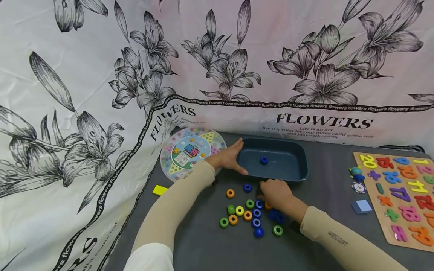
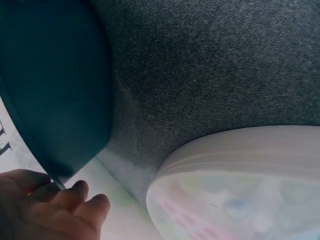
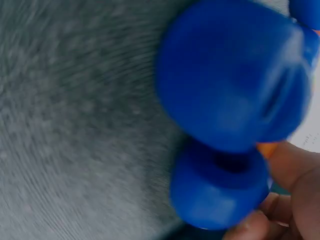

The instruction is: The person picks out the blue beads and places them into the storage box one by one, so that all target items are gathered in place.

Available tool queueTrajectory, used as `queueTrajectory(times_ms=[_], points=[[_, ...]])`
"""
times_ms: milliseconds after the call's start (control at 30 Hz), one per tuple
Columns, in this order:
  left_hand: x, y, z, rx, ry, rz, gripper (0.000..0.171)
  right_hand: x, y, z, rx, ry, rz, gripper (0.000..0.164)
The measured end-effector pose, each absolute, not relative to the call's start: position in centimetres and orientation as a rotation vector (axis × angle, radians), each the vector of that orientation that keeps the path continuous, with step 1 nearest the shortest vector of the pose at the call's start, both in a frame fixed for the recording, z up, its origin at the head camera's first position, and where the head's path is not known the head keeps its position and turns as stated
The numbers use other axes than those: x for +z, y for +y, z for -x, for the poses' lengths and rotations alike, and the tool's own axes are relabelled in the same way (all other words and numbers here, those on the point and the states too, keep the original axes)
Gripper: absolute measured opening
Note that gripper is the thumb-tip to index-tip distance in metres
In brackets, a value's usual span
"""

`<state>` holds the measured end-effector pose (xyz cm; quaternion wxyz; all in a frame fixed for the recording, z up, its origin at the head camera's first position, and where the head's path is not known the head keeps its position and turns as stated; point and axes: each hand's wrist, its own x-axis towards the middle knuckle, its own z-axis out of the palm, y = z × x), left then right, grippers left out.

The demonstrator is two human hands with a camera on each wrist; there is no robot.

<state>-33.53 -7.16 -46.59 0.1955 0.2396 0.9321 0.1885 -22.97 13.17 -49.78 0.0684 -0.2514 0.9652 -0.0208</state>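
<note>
My left hand (image 1: 230, 157) spans the left end of a dark blue tray (image 1: 301, 177), thumb at the near corner and fingertips along the rim. In the left wrist view its fingers (image 2: 75, 200) lie at the tray's edge. A single blue bead (image 1: 264, 160) sits inside the tray. My right hand (image 1: 278, 195) is over the loose beads in front of the tray, fingers bent downward. An orange bead (image 1: 268, 206) shows beside it. In the right wrist view its fingertips are right by a blue bead (image 3: 220, 187); I cannot tell whether they pinch anything.
Several green, orange, yellow and blue beads, including a green bead (image 1: 223, 222), lie in front. A round patterned case (image 1: 166, 158) and a yellow block (image 1: 159, 190) are left. A wooden number board (image 1: 383, 222), blue block (image 1: 361, 206) and small round chip (image 1: 358, 187) are right.
</note>
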Motion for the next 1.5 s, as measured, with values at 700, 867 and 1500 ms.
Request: queueTrajectory(times_ms=[700, 867, 1500], points=[[-46.7, -7.2, 34.1, 0.421, 2.639, -0.731, 0.122, -41.4, 21.0, 32.6, -0.656, 2.938, 0.698, 0.059], [-46.8, -7.3, 33.9, 0.443, 2.631, -0.735, 0.121, -41.7, 21.9, 33.3, -0.615, 2.975, 0.709, 0.06], [-46.2, -7.6, 33.6, 0.473, 2.588, -0.718, 0.117, -42.1, 22.4, 32.1, -0.605, 3.098, 0.684, 0.069]])
